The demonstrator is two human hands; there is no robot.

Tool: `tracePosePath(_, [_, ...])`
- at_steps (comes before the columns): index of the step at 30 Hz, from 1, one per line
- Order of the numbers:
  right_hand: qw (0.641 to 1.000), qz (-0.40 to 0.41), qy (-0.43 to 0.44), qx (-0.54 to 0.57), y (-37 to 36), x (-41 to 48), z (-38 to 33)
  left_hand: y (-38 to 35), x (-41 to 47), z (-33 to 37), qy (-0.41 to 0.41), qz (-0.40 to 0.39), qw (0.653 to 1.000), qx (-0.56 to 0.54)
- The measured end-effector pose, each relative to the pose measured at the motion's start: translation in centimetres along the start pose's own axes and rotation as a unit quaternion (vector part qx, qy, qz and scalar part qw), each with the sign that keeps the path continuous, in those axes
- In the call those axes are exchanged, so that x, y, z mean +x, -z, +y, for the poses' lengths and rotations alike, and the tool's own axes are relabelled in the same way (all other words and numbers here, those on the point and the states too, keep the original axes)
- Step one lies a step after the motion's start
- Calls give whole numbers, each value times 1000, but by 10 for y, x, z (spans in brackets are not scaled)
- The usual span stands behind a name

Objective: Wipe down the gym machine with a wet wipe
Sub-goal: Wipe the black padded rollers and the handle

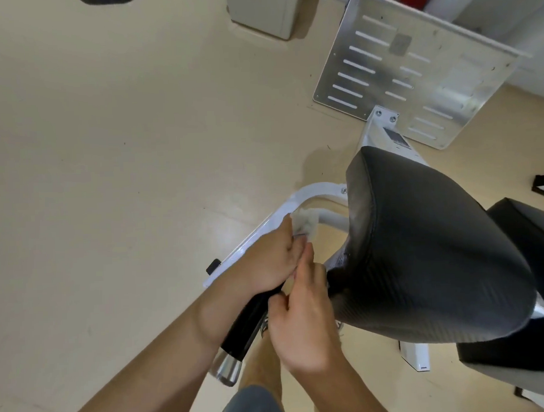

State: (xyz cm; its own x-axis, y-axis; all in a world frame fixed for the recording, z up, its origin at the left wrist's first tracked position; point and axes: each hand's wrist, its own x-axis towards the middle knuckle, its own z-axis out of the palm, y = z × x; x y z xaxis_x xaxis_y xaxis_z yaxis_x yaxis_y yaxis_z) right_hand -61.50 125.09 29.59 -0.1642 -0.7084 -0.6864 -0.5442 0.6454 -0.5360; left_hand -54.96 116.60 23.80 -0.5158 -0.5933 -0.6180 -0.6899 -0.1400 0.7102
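Right hand [302, 325], nearest: fingers loosely curled, tips toward the wet wipe [305, 224]; grip cannot be determined. Left hand [266, 258], just beyond, clutches the wet wipe: crumpled, white, grey-smudged, pressed at its fingertips onto the gym machine [310, 193] frame.

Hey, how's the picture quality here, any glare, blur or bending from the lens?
Head view: even, soft indoor light; mild glare on the metal footplate and a sheen on the black seat pad; the wet wipe looks soft and slightly blurred; the wide lens stretches things toward the picture's edges.
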Motion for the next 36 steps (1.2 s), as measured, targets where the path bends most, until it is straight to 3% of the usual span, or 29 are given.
tracePosePath(4, [1000, 0, -3, -17, -5, -5, 6, -7, 26, 17, 81, 8, 997, 7])
tracePosePath(11, [999, 30, 43, -3, -13, -27, 19, -11, -17, 4, 84, 14, 996, 11])
tracePosePath(18, [992, 72, 80, 60, -15, -29, 23, -26, -38, 1, 16, 182, 967, 180])
tracePosePath(20, [986, 73, 94, 115, -14, -19, 16, -21, -43, 4, -4, 224, 958, 180])
tracePosePath(25, [914, 65, 38, 399, -5, 3, 5, -9, -87, 18, 32, 260, 963, 66])
tracePosePath(29, [931, 101, 62, 344, -6, -21, 12, -11, -127, 18, 70, 259, 962, -58])
tracePosePath(32, [904, 66, 34, 421, -17, -39, 25, -12, -144, 11, 84, 319, 930, -160])
tracePosePath(34, [865, 2, -2, 502, -24, -44, 31, -16, -150, 6, 84, 369, 916, -133])
tracePosePath(36, [792, -39, -55, 607, -29, -46, 32, -22, -144, -1, 88, 381, 920, -37])
